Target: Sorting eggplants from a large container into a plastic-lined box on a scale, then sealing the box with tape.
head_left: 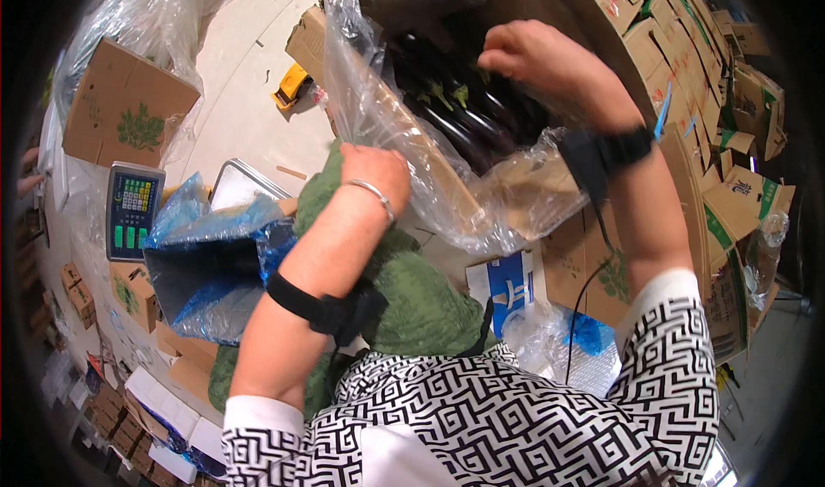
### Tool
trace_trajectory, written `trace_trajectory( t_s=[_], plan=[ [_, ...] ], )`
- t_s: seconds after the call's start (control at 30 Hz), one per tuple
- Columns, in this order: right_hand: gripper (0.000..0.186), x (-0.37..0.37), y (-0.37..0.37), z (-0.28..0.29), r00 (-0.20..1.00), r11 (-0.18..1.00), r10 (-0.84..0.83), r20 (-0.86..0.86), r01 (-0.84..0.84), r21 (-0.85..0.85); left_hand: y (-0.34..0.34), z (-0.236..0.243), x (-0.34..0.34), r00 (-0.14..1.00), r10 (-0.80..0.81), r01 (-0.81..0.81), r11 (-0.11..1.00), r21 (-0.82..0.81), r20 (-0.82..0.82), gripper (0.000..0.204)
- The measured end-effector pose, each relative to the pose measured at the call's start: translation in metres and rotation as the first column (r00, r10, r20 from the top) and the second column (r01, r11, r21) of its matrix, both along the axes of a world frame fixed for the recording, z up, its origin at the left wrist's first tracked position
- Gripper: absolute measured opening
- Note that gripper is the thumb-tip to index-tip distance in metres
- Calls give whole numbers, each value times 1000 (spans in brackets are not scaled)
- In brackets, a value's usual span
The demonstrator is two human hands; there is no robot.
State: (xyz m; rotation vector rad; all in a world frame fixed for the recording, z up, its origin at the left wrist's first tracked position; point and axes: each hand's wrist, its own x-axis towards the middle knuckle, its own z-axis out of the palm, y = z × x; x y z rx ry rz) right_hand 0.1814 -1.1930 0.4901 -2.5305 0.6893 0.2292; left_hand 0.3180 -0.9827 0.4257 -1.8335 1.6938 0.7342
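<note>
Dark purple eggplants (434, 134) with green stems lie in a cardboard box (391, 130) lined with clear plastic (481, 229). My right hand (537, 57) hangs over the box's upper right part, fingers curled; I cannot make out anything in them. Below and left of the box, my left hand (374, 173) is at green fabric (314, 203) beside the box's near-left side, fingers bent and their tips partly hidden. A blue-plastic-lined open box (202, 281) stands left of my left forearm. Black straps with devices circle both forearms.
A scale keypad (133, 212) with a steel pan (245, 177) sits at the left, below a cardboard sheet (129, 100) and plastic sheeting. A yellow tool (292, 83) lies on the floor. Flattened cartons (670, 66) pile up at the right. Another person's fingers (31, 169) show at the far left edge.
</note>
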Motion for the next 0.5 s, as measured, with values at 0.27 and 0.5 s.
trace_trajectory(
  t_s=[0.27,0.5],
  plan=[
    [43,1,-22,-281,590,902,-251,-767,430,36,-12,9,-27,986,-67,63,998,-32,-152,29],
    [41,5,14,-294,598,714,-667,-444,682,-155,1,4,-30,968,-58,-6,967,-253,-243,24]
  ],
)
